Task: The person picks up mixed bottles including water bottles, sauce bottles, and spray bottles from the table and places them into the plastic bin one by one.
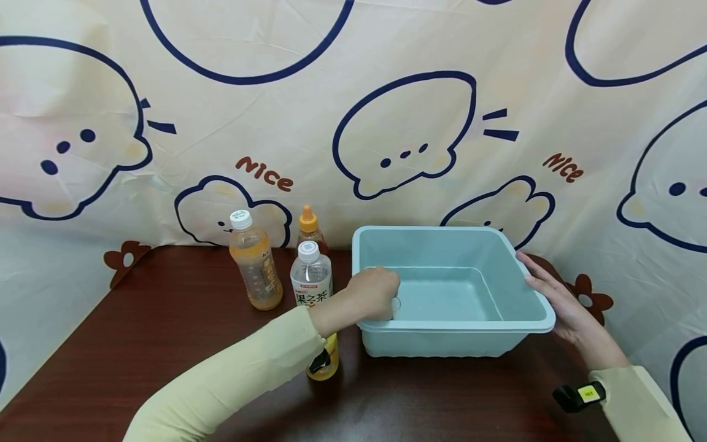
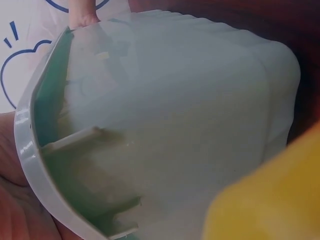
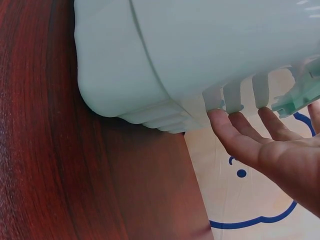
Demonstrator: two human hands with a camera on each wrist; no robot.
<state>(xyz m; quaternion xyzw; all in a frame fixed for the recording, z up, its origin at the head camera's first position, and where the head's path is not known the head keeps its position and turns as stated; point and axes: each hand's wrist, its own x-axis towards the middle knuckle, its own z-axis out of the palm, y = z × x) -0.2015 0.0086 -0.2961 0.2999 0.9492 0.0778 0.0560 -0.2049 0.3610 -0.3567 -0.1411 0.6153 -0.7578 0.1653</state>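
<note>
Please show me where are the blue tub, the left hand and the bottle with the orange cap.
blue tub [image 1: 544,310], head view, right rim.
left hand [image 1: 375,291], head view, knuckles.
bottle with the orange cap [image 1: 308,220], head view, cap.

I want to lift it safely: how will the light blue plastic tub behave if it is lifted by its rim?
The tub looks empty, so probably light. Its walls seem thin, ribbed under the rim, so it may flex slightly. With the left hand gripping one rim and the right hand flat against the other, it could tilt.

Pale yellow sleeves [image 1: 237,374], black wrist device [image 1: 579,395]
</note>
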